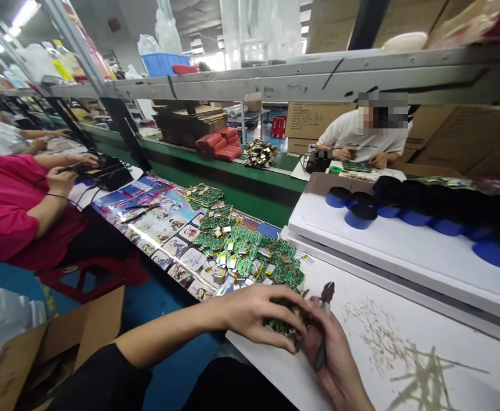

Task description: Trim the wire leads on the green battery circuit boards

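The left hand (258,317) curls nearly shut around a small green circuit board (281,326), its long axis hidden by the fingers, right beside the right hand (335,365), which grips pliers (327,294) pointing up, with a heap of boards (245,251) just ahead of the left hand.

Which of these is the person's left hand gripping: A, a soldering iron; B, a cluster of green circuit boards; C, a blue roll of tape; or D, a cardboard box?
B. The left hand is curled around a cluster of green circuit boards, while the right hand grips a small dark hand tool.
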Demonstrator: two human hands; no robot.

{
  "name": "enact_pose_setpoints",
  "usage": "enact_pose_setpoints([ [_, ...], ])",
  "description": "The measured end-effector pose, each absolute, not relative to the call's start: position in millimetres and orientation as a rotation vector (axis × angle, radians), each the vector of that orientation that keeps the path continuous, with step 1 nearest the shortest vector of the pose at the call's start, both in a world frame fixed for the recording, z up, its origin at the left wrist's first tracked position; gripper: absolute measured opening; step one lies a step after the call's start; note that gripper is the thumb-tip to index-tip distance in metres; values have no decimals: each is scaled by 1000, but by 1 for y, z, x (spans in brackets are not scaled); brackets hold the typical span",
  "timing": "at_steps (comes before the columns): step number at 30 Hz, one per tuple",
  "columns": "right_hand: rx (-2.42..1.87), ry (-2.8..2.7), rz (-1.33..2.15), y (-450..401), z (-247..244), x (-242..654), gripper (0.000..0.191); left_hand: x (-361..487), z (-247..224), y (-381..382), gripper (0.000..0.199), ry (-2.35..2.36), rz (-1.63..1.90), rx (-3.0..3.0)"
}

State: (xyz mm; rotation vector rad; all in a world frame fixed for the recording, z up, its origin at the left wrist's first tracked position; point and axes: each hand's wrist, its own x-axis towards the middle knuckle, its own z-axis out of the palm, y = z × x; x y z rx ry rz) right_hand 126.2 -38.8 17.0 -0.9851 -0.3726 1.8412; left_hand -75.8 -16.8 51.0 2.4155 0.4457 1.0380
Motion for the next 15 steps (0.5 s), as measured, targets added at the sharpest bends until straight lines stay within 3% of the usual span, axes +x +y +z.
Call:
enact_pose_setpoints([
  [4, -996, -370, 1912, -41, 16, 120, 49, -103, 63, -7, 27, 585, 1148, 2148],
  [11, -1039, -271, 1919, -55, 4, 89, 44, -85, 47, -27, 7, 461, 820, 2248],
  [13, -1096, -307, 1876, -61, -3, 91, 47, -105, 56, -15, 11, 604, 938, 2227],
  [15, -1133, -362, 1852, -67, -10, 99, 62, -146, 69, 12, 18, 1056, 1134, 2150],
])
